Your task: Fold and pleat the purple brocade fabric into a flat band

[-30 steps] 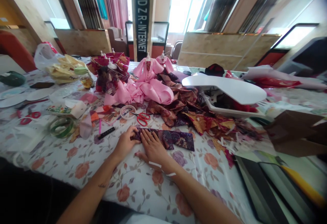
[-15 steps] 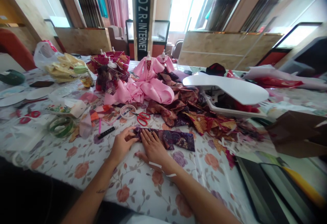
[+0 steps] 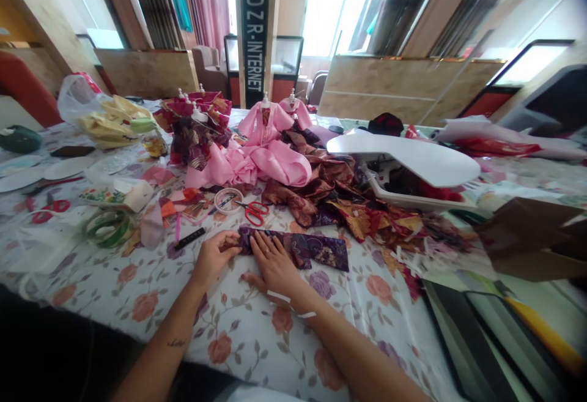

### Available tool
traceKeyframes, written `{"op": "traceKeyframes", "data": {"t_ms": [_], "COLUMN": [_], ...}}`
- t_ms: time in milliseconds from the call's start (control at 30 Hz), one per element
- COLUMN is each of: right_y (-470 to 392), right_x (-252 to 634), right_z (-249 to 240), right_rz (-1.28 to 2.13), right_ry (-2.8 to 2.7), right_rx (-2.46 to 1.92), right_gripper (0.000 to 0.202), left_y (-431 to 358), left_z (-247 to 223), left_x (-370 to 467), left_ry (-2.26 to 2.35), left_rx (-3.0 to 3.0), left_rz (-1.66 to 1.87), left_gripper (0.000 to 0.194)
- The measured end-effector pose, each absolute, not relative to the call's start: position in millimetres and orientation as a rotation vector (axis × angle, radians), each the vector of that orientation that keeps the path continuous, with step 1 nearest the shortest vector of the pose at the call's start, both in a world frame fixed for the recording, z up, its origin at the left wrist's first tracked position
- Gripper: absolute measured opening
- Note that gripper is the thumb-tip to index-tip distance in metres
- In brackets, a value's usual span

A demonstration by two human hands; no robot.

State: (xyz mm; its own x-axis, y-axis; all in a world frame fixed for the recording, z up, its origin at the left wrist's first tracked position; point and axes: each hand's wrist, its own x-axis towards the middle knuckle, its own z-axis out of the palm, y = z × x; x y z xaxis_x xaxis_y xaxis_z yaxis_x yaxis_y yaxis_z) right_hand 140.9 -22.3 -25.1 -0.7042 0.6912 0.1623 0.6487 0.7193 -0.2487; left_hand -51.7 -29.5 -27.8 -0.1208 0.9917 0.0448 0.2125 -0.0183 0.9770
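Note:
A strip of dark purple patterned fabric (image 3: 325, 251) lies folded on the flowered tablecloth in front of me. My right hand (image 3: 275, 264) rests flat across its left part, fingers stretched out and a ring on one of them. White strips of tape cling to that wrist. At the strip's left end is my left hand (image 3: 216, 258), its fingers bent and drawn together at the fabric edge; the exact fingertip contact is hard to see. Just beyond the fabric lie red-handled scissors (image 3: 255, 213) and a white tape roll (image 3: 228, 201).
A black ruler-like strip (image 3: 189, 238) and green tape rolls (image 3: 108, 229) lie to the left. Farther back are pink satin (image 3: 279, 163), small dress forms in pink gowns (image 3: 265, 122) and brown patterned cloth (image 3: 328, 172). A white board (image 3: 403, 156) and cardboard (image 3: 527, 240) occupy the right.
My left hand has shifted slightly left, toward the strip's end, with its fingers closer together. My right hand stays flat in nearly the same place.

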Motion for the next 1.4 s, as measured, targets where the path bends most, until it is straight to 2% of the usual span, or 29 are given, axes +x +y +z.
{"op": "traceKeyframes", "data": {"t_ms": [100,367,733,933,1067,1400], "right_y": [-23.1,-23.2,-23.2,-22.8,-23.1,-24.1], "right_x": [141.6,140.7,137.1,137.7,138.1,138.5], "right_z": [-20.7,-19.6,-19.9,-21.3,-21.6,-24.4], "right_rz": [0.284,0.275,0.374,0.395,0.409,0.352], "right_ry": [-2.667,-2.511,-2.663,-2.683,-2.666,-2.631], "right_rx": [-1.042,-0.885,-0.827,-0.816,-0.803,-0.813], "right_gripper": [0.075,0.04,0.055,0.055,0.057,0.054], "left_y": [-28.7,-28.2,-30.7,-37.7,-41.4,-49.4], "left_z": [-29.6,-25.0,-24.8,-21.2,-31.8,-34.8], "left_x": [-54.7,-55.6,-57.8,-58.6,-57.7,-61.3], "left_ry": [1.475,1.523,1.597,1.584,1.455,1.56], "left_rx": [1.337,1.408,1.612,2.003,2.54,2.684], "left_rz": [1.213,1.166,1.142,1.146,0.956,0.655], "left_gripper": [0.024,0.026,0.023,0.033,0.048,0.038]}}
